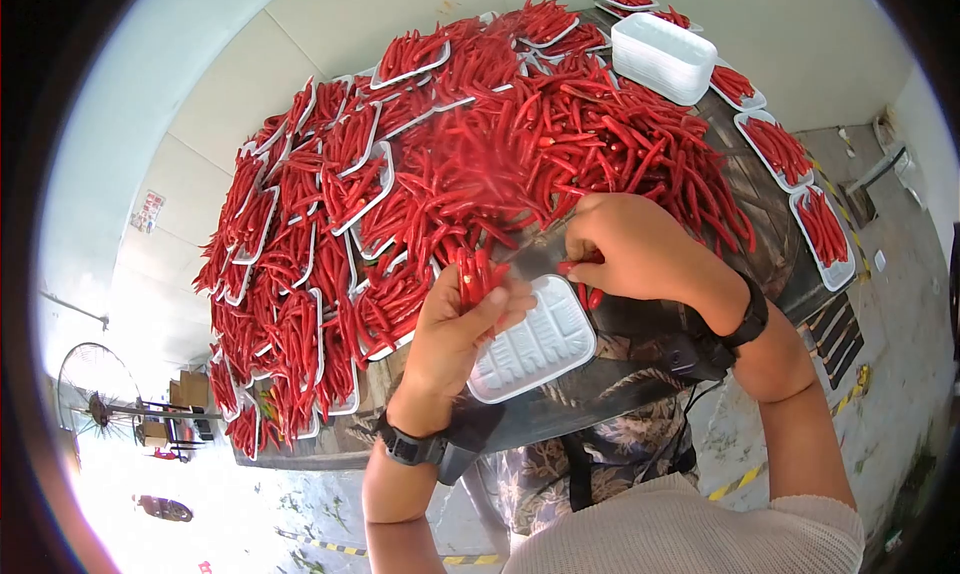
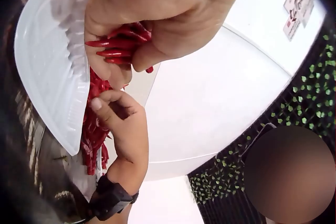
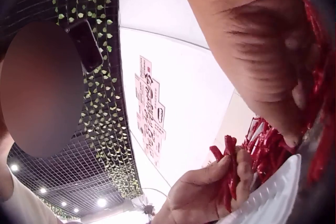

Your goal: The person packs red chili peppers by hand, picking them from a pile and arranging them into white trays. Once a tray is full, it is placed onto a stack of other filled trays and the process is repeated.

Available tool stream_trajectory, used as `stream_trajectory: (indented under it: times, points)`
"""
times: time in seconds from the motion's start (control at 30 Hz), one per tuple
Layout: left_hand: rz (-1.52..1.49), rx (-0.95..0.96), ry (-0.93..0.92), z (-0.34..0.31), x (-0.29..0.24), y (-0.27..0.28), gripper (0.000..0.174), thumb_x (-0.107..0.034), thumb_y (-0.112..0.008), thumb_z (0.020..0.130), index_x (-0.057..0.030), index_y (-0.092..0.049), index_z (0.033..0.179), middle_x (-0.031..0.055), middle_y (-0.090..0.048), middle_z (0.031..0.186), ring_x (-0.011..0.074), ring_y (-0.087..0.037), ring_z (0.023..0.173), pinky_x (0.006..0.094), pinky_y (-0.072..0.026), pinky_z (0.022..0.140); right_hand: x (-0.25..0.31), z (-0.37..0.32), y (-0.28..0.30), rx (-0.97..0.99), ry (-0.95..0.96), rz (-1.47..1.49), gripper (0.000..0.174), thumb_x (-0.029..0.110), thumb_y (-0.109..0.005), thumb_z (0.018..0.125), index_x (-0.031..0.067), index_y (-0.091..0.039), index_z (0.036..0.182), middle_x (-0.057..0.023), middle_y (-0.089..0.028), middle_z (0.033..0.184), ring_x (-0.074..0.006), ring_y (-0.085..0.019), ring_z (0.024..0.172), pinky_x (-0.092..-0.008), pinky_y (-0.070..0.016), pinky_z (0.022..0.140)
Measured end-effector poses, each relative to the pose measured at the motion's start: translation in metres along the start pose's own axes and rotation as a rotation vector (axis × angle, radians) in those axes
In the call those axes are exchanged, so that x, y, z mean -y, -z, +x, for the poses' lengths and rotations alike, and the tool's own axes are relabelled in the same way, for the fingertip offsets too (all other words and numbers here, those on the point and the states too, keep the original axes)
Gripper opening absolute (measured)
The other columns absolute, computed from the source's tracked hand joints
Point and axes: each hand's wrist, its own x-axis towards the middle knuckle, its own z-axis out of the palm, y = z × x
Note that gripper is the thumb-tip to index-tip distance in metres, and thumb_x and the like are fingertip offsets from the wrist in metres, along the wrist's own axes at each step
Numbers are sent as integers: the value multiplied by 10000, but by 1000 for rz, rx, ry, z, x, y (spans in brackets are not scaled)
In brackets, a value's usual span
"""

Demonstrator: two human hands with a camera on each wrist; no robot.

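Observation:
My left hand (image 1: 450, 324) grips a small bunch of red chili peppers (image 2: 121, 50), thumb across them, over the left edge of a white foam tray (image 1: 535, 344). The tray lies at the table's front edge, its ribbed bottom bare. Just beyond its right corner, my right hand (image 1: 640, 246) has its fingers curled, with red chili pepper (image 1: 570, 267) showing at the thumb and more red just below; most of what it holds is hidden. In the right wrist view, the right fingers reach down beside the pepper pile (image 3: 268, 148).
A large heap of loose chili peppers (image 1: 590, 144) covers the table's middle. Filled trays are stacked along the left and back, including one tray (image 1: 365, 189) near the heap. Nested white trays (image 1: 663, 56) stand at the back right; filled trays (image 1: 825, 239) line the right edge.

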Motion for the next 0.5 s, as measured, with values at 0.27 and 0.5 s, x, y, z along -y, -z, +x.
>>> stream_trajectory:
  times: [0.27, 0.5]
  points:
    - [-45, -100, -34, -1, 4, -14, 284, -53, -574, 984, -3, -501, 1254, 139, -649, 1151, 232, -655, 1074, 367, -549, 935, 19, 10, -10, -29, 25, 1161, 205, 42, -661, 929, -6, -582, 1112, -1, -641, 842, -48, -624, 814, -227, -508, 678]
    - [74, 6, -20, 1, 1, -4, 332, -78, -625, 964, -3, -500, 1262, 89, -640, 1089, 135, -632, 917, 329, -571, 829, 31, 8, -10, -151, 60, 782, 268, 23, -712, 865, 26, -608, 1112, -14, -651, 881, -60, -630, 816, -253, -493, 664]
